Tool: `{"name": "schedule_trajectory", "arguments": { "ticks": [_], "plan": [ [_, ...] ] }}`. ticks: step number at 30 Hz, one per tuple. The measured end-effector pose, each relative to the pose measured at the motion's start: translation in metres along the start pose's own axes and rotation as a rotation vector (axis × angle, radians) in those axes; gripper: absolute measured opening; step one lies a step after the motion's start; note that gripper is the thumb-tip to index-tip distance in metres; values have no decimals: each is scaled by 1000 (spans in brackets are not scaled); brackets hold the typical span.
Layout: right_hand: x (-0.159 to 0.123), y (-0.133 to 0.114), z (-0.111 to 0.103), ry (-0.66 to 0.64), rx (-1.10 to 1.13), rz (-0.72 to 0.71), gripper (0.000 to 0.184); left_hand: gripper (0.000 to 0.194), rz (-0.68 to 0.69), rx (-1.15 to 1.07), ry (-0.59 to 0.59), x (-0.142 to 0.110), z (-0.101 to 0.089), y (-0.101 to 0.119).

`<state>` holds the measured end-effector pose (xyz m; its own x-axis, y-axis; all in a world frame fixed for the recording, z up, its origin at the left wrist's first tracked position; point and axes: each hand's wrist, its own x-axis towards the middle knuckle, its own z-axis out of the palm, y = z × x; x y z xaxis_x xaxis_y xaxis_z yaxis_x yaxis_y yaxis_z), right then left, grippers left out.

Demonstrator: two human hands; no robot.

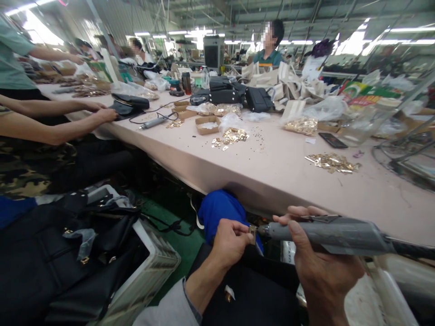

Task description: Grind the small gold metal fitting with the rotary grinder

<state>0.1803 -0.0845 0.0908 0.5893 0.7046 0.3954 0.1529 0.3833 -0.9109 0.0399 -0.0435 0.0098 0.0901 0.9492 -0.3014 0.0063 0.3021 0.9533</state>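
Observation:
My right hand (321, 267) is wrapped round a grey electric screwdriver (333, 234), held level with its tip pointing left. My left hand (230, 242) pinches a small gold metal fitting (252, 233) right at the tool's tip. Both hands hover below the table's front edge, over a black bag (258, 294) on my lap. A small gold part (228, 295) shows on that bag.
A long pink table (272, 167) carries piles of gold fittings (333, 163), a phone (333, 140), small cardboard trays (207, 124), black bags (224, 93) and another screwdriver (152, 122). A white crate (149, 271) of black bags stands at my left. Other people sit along the table's left side and far end.

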Motion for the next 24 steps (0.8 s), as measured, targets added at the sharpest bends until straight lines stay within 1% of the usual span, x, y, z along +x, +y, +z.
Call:
{"name": "schedule_trajectory", "arguments": {
  "ticks": [5, 12, 18, 24],
  "plan": [
    [1, 3, 2, 24, -17, -32, 34, 15, 5, 25, 6, -2, -1, 1],
    [0, 7, 2, 33, 46, -28, 42, 17, -50, 117, -31, -2, 0, 6],
    [0, 10, 3, 48, 17, -74, 37, 17, -61, 90, 9, -2, 2, 4],
    [0, 10, 1, 31, -34, -67, 34, 17, -59, 120, 21, -3, 2, 5]
  ]
}}
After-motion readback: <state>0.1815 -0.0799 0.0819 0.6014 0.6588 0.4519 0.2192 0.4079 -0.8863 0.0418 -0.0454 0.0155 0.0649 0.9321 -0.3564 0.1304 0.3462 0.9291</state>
